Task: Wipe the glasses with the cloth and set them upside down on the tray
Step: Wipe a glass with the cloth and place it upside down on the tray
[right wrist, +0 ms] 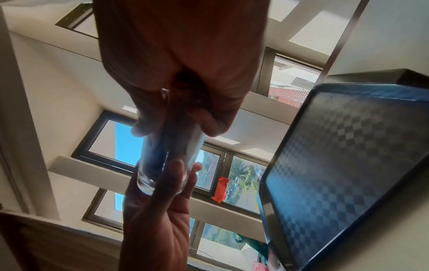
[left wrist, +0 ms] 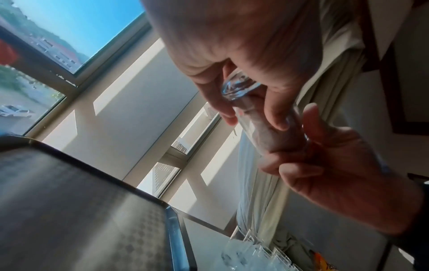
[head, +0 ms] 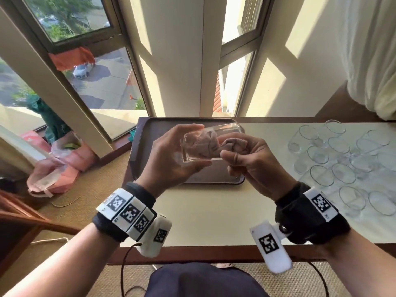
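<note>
My left hand [head: 179, 152] grips a clear glass [head: 192, 155] sideways above the tray, base to the left and mouth to the right. A pinkish-brown cloth [head: 205, 142] is stuffed into the glass, and my right hand [head: 246, 159] grips the bunched end sticking out of the mouth. In the left wrist view the left hand's fingers [left wrist: 274, 113] wrap round the glass [left wrist: 241, 91], with the right hand [left wrist: 336, 174] behind it. The right wrist view shows the glass [right wrist: 167, 157] running from the right hand [right wrist: 185, 64] down to the left hand [right wrist: 157, 210]. The dark tray [head: 214, 175] holds nothing.
Several clear glasses [head: 342, 166] stand upright, crowded on the right part of the pale table [head: 203, 221]. The tray lies at the table's far left by the window. Bags lie on the floor [head: 62, 172] to the left. A curtain [head: 370, 61] hangs at the far right.
</note>
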A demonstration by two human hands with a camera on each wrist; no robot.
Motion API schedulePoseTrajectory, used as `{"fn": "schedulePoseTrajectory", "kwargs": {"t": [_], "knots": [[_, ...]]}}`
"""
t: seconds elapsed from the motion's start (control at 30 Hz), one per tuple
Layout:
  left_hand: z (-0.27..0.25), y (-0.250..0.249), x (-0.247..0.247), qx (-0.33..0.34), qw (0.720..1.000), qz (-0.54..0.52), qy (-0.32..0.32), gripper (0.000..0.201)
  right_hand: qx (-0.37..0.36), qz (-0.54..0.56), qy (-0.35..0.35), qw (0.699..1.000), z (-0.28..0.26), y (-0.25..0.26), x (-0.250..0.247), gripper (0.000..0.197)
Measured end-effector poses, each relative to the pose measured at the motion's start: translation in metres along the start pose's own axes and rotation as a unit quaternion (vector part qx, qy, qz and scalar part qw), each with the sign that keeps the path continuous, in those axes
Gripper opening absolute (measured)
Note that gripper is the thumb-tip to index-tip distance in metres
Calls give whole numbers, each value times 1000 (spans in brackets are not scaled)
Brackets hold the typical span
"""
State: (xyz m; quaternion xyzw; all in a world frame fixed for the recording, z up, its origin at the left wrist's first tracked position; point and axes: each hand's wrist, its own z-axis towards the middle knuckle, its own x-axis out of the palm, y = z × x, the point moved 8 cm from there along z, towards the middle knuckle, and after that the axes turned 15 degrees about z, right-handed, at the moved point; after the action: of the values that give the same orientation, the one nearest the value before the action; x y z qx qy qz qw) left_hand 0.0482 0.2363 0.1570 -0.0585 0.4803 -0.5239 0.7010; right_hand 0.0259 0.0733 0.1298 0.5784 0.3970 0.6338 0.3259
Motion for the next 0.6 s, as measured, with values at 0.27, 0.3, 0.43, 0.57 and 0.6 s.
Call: {"fn": "schedulePoseTrajectory", "kwargs": {"t": [0.27,0.3,0.43,0.57,0.6], "knots": [[-5,25,34,-235,892,-331,197,90,-116,-90,58,987,1,30,10,20],[-5,25,35,-253,879,-356,192,92,-121,-117,68,983,2,30,10,24],[-6,28,27,-260,897,-335,120,88,-88,-109,77,987,5,22,12,30],[-2,15,7,-136,959,-237,79,67,-15,-30,94,995,-2,11,15,31],[0,9,0,-80,979,-177,67,67,-2,-6,91,996,-5,10,14,31]]}}
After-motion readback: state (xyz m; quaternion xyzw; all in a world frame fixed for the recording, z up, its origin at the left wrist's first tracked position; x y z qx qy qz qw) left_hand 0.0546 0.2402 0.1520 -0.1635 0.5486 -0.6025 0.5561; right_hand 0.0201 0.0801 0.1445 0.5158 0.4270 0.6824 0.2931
